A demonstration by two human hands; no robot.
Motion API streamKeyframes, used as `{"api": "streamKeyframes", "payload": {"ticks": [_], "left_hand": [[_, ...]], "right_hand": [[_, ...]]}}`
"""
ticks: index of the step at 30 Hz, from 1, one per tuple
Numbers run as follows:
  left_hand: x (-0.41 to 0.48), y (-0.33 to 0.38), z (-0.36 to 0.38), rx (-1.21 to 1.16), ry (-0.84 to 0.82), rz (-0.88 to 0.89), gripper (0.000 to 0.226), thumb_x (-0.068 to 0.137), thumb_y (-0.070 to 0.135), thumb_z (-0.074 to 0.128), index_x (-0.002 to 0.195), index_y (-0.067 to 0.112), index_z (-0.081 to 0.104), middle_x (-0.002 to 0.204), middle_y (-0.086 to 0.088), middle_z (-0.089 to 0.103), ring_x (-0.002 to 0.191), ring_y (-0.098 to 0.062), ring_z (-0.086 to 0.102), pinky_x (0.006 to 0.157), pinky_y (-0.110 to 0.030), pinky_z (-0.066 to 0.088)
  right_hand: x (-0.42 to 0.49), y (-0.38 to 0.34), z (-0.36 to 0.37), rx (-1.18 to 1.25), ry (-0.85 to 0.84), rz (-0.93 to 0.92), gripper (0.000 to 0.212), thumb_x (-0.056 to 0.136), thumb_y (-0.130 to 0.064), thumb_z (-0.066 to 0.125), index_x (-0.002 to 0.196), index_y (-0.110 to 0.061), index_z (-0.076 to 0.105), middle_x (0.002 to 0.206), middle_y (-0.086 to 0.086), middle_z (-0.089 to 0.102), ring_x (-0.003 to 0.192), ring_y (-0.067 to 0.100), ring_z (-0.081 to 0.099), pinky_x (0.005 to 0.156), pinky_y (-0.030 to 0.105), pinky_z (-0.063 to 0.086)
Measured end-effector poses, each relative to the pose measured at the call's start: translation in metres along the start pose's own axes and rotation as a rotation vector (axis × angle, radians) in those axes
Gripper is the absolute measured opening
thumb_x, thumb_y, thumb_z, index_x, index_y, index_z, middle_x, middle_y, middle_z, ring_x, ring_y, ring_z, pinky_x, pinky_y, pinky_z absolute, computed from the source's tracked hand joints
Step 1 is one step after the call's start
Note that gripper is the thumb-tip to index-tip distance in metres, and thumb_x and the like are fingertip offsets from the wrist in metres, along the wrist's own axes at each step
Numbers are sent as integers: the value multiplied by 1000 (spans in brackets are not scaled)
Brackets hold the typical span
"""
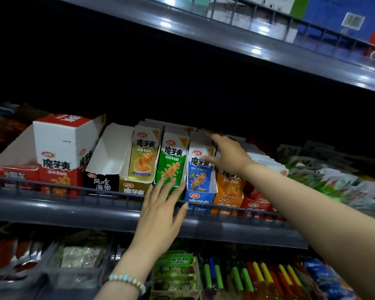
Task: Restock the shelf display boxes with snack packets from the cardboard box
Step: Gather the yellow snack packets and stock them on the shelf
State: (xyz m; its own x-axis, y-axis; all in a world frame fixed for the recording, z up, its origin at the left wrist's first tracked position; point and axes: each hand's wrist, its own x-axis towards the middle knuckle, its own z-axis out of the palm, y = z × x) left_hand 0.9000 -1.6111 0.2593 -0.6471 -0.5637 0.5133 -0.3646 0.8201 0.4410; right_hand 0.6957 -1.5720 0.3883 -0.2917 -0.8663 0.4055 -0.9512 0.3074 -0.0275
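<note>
Left hand [160, 215] flat, fingers straight and spread, tips touching the front green packet [171, 161] on the middle shelf [52, 204]. Right hand [227, 154] is just right of it, over the blue packets [200, 169] standing in the blue display box [198, 199]. Thumb lies across the front packet and the fingers reach to the far side (blurred, can't tell if gripping). Black display box [102, 182] sits further left.

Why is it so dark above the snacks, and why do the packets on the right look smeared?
Head view: the recess above the printed cardboard display boxes lies in deep shadow; bright glare spots dot the glossy grey upper shelf edge; the green and white packets at far right are motion-blurred; the wide-angle lens bends the shelf lines.
</note>
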Motion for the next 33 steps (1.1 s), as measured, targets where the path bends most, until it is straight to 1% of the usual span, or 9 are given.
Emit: {"api": "streamKeyframes", "payload": {"ticks": [2,6,9,13,16,21,26,29,33], "left_hand": [[-7,3,-5,-17,8,-8,60,97,55,22,151,33,8,158,16,7,138,5,-13,113,-23,-16],[-31,5,-15,-10,4,35,73,89,63,12,152,26,18,157,11,18,144,-3,4,118,-25,-3],[-62,-8,-17,26,-65,19,80,85,65,12,149,20,27,153,3,31,144,-13,20,120,-31,11],[-108,-36,-8,84,-307,-68,91,77,71,11,147,17,33,149,-1,38,140,-18,28,116,-34,23],[-142,-47,7,111,-486,-104,72,92,63,31,148,18,30,151,0,35,140,-18,27,114,-32,24],[-196,-59,46,117,-707,-181,61,99,49,36,150,18,24,155,0,28,142,-18,24,112,-31,24],[-243,-81,90,128,-812,-351,63,96,56,33,148,21,28,152,-2,35,139,-22,32,115,-41,22],[-268,-85,115,24,-890,-483,61,98,49,37,149,17,26,154,-5,31,142,-23,28,115,-39,26],[-295,-95,148,-90,-925,-652,58,100,40,41,148,11,29,151,-9,35,136,-26,37,110,-32,32]], "right_hand": [[-17,-4,-11,146,32,-39,71,88,-43,62,147,-22,30,147,5,39,134,23,39,109,42,35],[-79,-11,-22,282,1,-119,67,90,-41,58,148,-31,26,155,-5,26,142,10,21,117,28,17],[-139,-14,-10,347,-48,-115,68,89,-42,58,148,-33,25,155,-10,21,143,2,13,115,22,13],[-214,-17,38,459,-205,-53,74,86,-45,61,147,-37,20,157,-12,15,144,1,6,116,24,11],[-261,-23,84,500,-384,45,77,85,-48,61,147,-40,15,158,-12,10,146,8,3,119,32,13],[-319,-35,161,519,-642,197,80,88,-48,59,151,-29,13,159,-8,6,147,15,3,116,33,13],[-359,-35,222,555,-773,405,80,87,-48,61,151,-23,19,158,0,16,145,22,16,117,39,20],[-383,-36,250,680,-809,550,76,88,-37,64,148,-14,24,154,7,23,140,25,28,110,26,28],[-415,-36,288,807,-808,786,64,88,-17,66,141,-1,33,137,4,41,123,20,44,86,11,34]]}}
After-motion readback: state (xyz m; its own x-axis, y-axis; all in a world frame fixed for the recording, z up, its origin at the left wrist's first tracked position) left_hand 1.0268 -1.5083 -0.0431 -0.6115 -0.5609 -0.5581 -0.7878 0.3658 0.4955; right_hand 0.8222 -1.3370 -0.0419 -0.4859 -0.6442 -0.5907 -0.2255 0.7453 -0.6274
